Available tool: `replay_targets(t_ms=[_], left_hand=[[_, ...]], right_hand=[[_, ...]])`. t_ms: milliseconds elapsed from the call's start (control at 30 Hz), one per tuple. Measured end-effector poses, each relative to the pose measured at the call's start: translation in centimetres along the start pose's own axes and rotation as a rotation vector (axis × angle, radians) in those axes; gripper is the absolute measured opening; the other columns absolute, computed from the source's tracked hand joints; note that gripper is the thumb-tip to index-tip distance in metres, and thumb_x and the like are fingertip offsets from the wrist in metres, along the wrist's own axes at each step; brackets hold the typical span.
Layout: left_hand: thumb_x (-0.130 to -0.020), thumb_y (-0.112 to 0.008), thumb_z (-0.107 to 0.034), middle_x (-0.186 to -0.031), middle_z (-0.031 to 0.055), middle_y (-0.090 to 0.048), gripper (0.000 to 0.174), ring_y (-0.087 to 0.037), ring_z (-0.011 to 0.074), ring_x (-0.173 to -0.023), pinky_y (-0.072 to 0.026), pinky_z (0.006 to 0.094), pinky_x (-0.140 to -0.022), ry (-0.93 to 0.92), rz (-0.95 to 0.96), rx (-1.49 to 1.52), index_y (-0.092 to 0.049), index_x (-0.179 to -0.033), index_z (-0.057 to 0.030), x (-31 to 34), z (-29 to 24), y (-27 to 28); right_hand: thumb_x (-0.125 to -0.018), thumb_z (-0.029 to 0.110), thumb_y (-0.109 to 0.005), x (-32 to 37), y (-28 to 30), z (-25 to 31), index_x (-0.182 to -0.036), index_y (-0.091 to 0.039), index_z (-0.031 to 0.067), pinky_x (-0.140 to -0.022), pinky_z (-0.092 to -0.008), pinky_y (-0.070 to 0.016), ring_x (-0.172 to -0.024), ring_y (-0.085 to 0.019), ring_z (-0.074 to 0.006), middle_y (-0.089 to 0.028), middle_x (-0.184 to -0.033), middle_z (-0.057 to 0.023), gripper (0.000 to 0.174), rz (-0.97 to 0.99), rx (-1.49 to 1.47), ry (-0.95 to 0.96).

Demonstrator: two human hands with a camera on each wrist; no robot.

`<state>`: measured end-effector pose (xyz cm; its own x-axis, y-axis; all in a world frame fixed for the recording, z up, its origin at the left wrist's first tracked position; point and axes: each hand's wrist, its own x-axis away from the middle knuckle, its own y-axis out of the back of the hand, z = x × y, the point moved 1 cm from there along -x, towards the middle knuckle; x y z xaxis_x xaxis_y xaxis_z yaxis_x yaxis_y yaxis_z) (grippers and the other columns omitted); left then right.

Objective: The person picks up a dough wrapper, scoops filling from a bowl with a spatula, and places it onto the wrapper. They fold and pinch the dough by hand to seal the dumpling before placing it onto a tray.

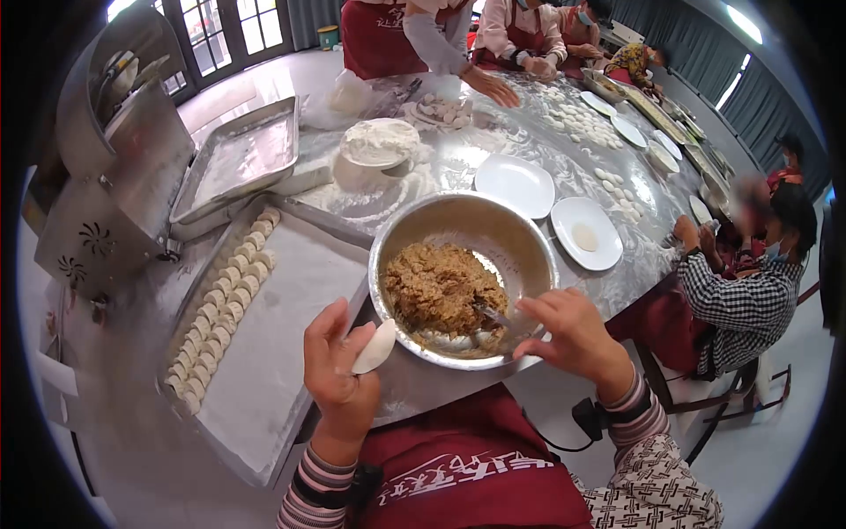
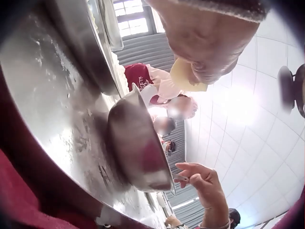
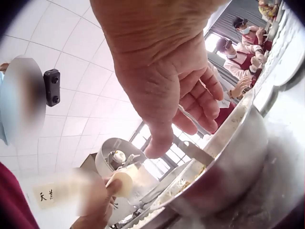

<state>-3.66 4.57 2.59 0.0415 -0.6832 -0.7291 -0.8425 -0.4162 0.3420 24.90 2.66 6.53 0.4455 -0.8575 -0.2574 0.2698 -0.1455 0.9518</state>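
My left hand (image 1: 339,375) pinches a pale, thin dumpling wrapper (image 1: 376,347) between thumb and fingers, beside the metal bowl's near left rim. The left wrist view shows the wrapper (image 2: 187,76) as a flat disc at the fingertips. Inside the steel bowl (image 1: 529,256) is a heap of brown minced filling (image 1: 445,284). A metal utensil (image 1: 491,314) stands in it, its flat handle (image 3: 198,153) leaning toward the right rim. Thumb and fingers spread apart, my right hand (image 1: 577,339) is over that rim, right at the handle's end.
Left of the bowl, a lined tray (image 1: 273,353) carries rows of folded dumplings (image 1: 220,309). Behind are an upper metal tray (image 1: 238,159), a bowl of flour (image 1: 380,143) and two white plates (image 1: 515,185). People work around the floury table, one seated at right (image 1: 749,291).
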Motion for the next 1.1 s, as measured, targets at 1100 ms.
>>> replay_targets(t_ms=[1100], left_hand=[[-0.095, -0.053, -0.015, -0.117, 0.0214, -0.059, 0.035, -0.061, 0.0286, -0.106, -0.0539, 0.0359, -0.086, 1.222, 0.241, 1.103, -0.048, -0.121, 0.0076, 4.3, -0.1, 1.9]], right_hand=[[-0.068, 0.004, -0.072, -0.7, -4.6, 2.2, -0.08, -0.065, 0.004, -0.056, -0.033, -0.0445, -0.062, -0.058, -0.0231, -0.062, -0.073, -0.0068, 0.013, -0.265, -0.265, 0.173]])
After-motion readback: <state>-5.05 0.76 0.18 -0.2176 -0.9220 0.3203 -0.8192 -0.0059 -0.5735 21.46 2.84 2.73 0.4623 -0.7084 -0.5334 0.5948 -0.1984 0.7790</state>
